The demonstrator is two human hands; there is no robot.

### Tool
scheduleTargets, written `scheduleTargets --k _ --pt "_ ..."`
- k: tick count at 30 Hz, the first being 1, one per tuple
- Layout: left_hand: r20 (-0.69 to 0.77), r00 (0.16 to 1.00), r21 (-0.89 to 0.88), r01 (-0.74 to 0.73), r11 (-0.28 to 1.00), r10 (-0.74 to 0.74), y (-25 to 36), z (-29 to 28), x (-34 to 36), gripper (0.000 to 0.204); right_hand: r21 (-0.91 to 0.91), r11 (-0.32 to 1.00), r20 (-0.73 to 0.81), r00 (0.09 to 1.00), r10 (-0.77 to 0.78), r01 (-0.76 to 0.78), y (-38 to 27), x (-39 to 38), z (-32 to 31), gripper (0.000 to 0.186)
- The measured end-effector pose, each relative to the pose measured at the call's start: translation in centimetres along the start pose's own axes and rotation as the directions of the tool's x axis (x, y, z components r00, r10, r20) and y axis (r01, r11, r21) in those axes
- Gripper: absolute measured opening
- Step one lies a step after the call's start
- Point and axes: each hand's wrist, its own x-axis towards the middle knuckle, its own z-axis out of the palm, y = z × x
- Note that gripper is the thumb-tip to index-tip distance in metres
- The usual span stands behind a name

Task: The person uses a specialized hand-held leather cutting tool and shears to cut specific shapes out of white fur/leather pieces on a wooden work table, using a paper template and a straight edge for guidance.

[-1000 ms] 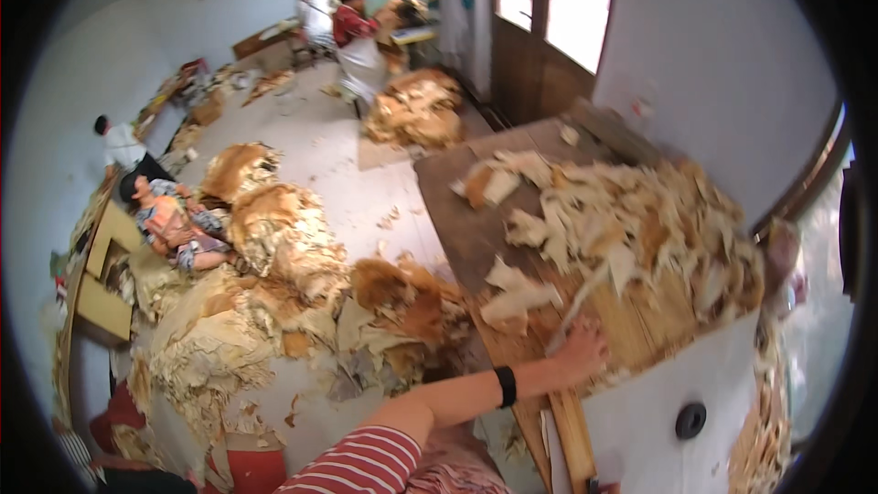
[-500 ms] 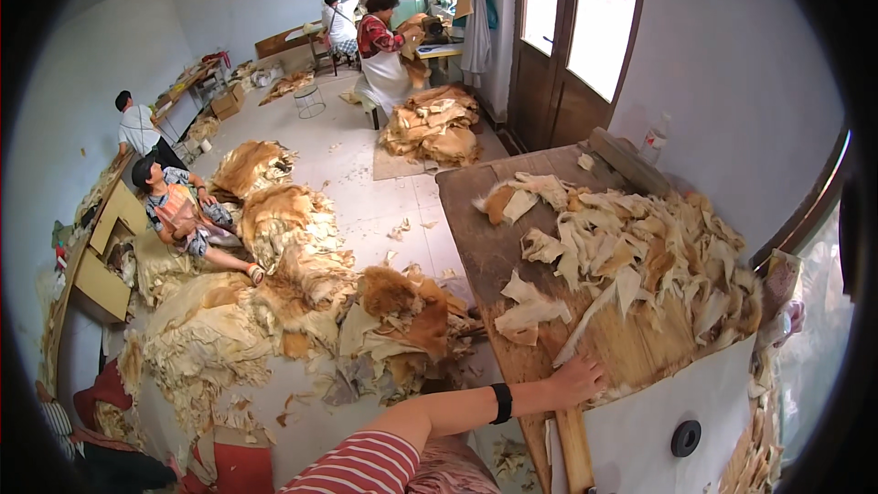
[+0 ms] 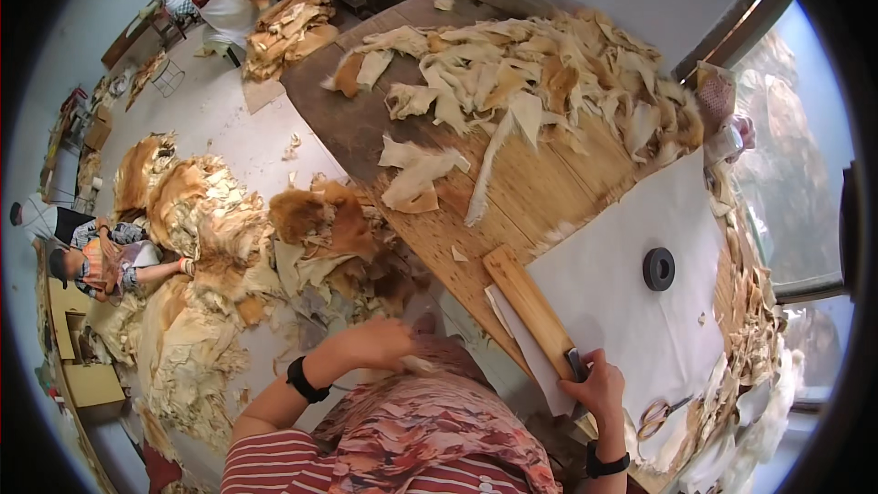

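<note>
My left hand [image 3: 393,348] is closed over my patterned apron, holding a small pale fur scrap [image 3: 419,366], partly hidden by the fingers. My right hand [image 3: 594,384] grips a dark and silver tool, apparently a knife [image 3: 573,362], at the lower end of a narrow wooden board [image 3: 526,297]. That board lies along a white sheet [image 3: 604,320] on the worktable, with a black ring-shaped roll [image 3: 658,269] on it and orange-handled scissors [image 3: 655,419] to the right of my right hand.
Cream and tan skin scraps [image 3: 530,73] cover the worktable's [image 3: 329,91] far part and right edge. Large fur piles [image 3: 192,210] lie on the floor to the left. A seated person [image 3: 110,261], another behind [image 3: 41,220] and two at the back [image 3: 219,9] share the room.
My view has tilted down toward my body. My left hand has left the table for my apron. My right hand has come into view on the tool.
</note>
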Motion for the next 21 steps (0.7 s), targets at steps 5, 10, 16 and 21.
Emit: scheduleTargets --k 5,10,16,21 --pt "-0.657 0.732 -0.061 0.187 0.98 -0.181 -0.2 -3.3 2.8 0.026 -0.012 1.0 0.022 1.0 0.008 -0.008 0.4 -0.6 -0.2 0.063" --pt "-0.969 0.244 0.057 0.358 0.932 -0.034 -3.7 -7.2 10.9 0.02 -0.014 1.0 0.054 0.998 0.007 -0.006 0.1 -0.8 0.1 0.064" --pt "-0.942 0.335 0.143 0.356 0.924 0.016 -3.0 -5.9 11.6 0.018 -0.011 0.999 0.061 0.997 0.042 -0.041 0.4 -0.6 -0.1 0.064" --pt "-0.887 0.356 -0.263 0.136 0.955 -0.295 -0.6 -3.6 8.2 0.02 0.014 1.0 0.039 0.999 0.012 -0.013 0.3 0.5 -0.3 0.061"
